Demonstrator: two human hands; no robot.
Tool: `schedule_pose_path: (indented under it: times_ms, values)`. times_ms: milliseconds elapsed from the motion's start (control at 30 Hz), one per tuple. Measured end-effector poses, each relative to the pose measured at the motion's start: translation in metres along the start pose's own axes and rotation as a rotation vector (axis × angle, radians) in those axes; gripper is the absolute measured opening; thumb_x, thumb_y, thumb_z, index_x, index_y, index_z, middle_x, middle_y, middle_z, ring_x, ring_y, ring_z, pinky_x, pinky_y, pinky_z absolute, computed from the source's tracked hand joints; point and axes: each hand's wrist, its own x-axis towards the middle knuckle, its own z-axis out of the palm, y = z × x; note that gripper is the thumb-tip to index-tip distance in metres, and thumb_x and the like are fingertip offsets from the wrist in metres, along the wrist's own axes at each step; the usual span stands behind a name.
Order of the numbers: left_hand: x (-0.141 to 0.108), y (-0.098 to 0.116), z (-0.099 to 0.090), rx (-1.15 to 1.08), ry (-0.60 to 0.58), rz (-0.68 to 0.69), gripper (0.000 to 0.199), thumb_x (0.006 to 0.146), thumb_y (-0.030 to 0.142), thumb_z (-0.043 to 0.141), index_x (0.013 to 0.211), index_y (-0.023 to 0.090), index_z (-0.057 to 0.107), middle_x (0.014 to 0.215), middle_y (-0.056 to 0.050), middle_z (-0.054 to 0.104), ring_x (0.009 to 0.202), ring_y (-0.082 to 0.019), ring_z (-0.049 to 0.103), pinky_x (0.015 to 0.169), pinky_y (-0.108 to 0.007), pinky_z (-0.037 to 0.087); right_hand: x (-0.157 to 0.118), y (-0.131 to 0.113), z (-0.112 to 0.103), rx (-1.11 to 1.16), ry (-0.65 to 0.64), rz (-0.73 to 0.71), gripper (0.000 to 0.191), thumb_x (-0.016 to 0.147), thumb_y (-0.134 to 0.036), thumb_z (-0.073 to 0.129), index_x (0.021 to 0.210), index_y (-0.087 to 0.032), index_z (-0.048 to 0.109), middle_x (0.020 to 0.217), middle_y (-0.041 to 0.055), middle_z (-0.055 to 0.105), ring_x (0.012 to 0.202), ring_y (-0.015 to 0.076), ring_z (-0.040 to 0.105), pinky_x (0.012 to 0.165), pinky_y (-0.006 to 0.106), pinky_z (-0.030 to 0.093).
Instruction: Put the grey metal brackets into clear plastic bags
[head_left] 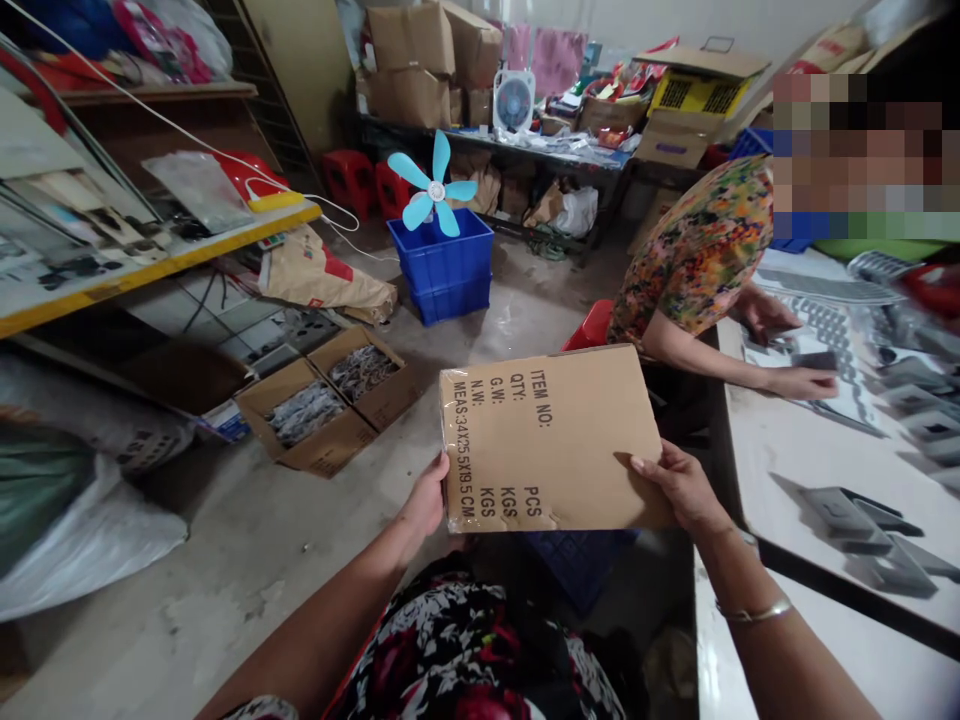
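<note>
The fingers of my right hand [679, 490] curl around the lower right edge of the flat cardboard carton [551, 440], and my left hand [427, 497] clasps its left edge, its fingers mostly hidden behind the board. Both hands are clearly grasping it, holding it up in the air with its printed face towards my camera. That face reads ITEM NO., QTY, G.W., N.W. and MEAS in black. A thin metal bangle [754, 609] circles my right wrist, and a black, white and red floral garment [480, 650] shows just below the carton. To the carton's right runs a white worktable [795, 450] scattered with dark grey metal pieces [847, 520]. Beyond that edge, a co-worker in a multicoloured floral top [697, 240] has both hands [802, 380] over a printed sheet [825, 350], one hand holding a small dark piece. Left of the carton, two open cardboard boxes [322, 400] filled with silvery crumpled contents sit on the concrete floor [225, 570]. Farther out past the carton's top edge, a light blue fan [433, 185] stands in stacked blue plastic crates [442, 265], and a brown paper sack [322, 280] lies on the floor to their left.
</note>
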Motion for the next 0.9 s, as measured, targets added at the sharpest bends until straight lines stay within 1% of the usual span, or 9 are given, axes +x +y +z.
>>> schedule_pose_path:
  times_ms: [100,233,333,467,567,700,800,900]
  values:
    - [0.001,-0.014,-0.008,0.024,0.022,-0.042,0.029,0.085,0.037,0.047,0.104,0.018,0.058,0.106,-0.006,0.066,0.098,-0.020,0.060,0.088,-0.035,0.047,0.000,-0.010,0.008,-0.106,-0.029,-0.017,0.042,0.066,-0.029,0.074,0.104,-0.019,0.059,0.098,0.0064,0.068,0.078,0.0187,0.064,0.069,0.030,0.052]
    - [0.006,-0.032,-0.021,0.135,0.114,-0.162,0.029,0.087,0.040,0.040,0.103,0.020,0.055,0.101,-0.005,0.066,0.083,-0.018,0.062,0.075,-0.033,0.049,0.001,-0.020,0.021,-0.259,-0.055,-0.038,0.043,0.066,-0.033,0.073,0.103,-0.018,0.058,0.097,0.0069,0.068,0.079,0.0195,0.064,0.069,0.031,0.052]
    - [0.012,-0.045,-0.033,0.201,0.164,-0.234,0.028,0.087,0.038,0.040,0.104,0.021,0.053,0.105,-0.006,0.063,0.085,-0.017,0.061,0.071,-0.031,0.048,0.004,-0.020,0.029,-0.416,-0.080,-0.091,0.041,0.068,-0.037,0.070,0.102,-0.018,0.058,0.095,0.0063,0.068,0.079,0.0193,0.063,0.069,0.031,0.051]
    - [0.015,-0.058,-0.049,0.339,0.268,-0.362,0.026,0.082,0.035,0.050,0.100,0.017,0.052,0.106,-0.011,0.061,0.088,-0.021,0.060,0.066,-0.031,0.047,0.009,-0.012,0.039,-0.699,-0.101,-0.252,0.034,0.070,-0.042,0.065,0.093,-0.018,0.060,0.084,0.0025,0.067,0.073,0.0159,0.060,0.062,0.025,0.048]
    - [0.015,-0.062,-0.061,0.439,0.332,-0.425,0.022,0.081,0.033,0.051,0.092,0.014,0.052,0.105,-0.014,0.060,0.086,-0.023,0.059,0.062,-0.031,0.047,0.013,-0.008,0.044,-0.922,-0.106,-0.348,0.031,0.073,-0.045,0.060,0.086,-0.018,0.060,0.070,-0.0005,0.063,0.064,0.0133,0.055,0.054,0.022,0.042]
    - [0.013,-0.063,-0.078,0.540,0.334,-0.433,0.019,0.082,0.032,0.049,0.087,0.015,0.052,0.103,-0.013,0.060,0.086,-0.021,0.059,0.060,-0.029,0.047,0.018,-0.004,0.043,-1.175,-0.096,-0.409,0.028,0.075,-0.047,0.057,0.078,-0.019,0.056,0.055,-0.0040,0.053,0.051,0.0108,0.047,0.050,0.022,0.034]
    - [0.013,-0.062,-0.090,0.602,0.332,-0.428,0.020,0.082,0.034,0.048,0.088,0.015,0.052,0.104,-0.012,0.059,0.087,-0.020,0.059,0.061,-0.028,0.048,0.018,0.003,0.041,-1.348,-0.108,-0.427,0.024,0.078,-0.044,0.054,0.079,-0.020,0.054,0.052,-0.0040,0.051,0.050,0.0119,0.049,0.049,0.023,0.030]
    - [0.013,-0.062,-0.098,0.642,0.338,-0.428,0.023,0.081,0.036,0.049,0.089,0.015,0.052,0.105,-0.013,0.059,0.088,-0.021,0.060,0.061,-0.028,0.048,0.015,0.015,0.041,-1.509,-0.134,-0.424,0.019,0.082,-0.039,0.050,0.085,-0.020,0.053,0.057,-0.0012,0.058,0.058,0.0148,0.056,0.053,0.024,0.029]
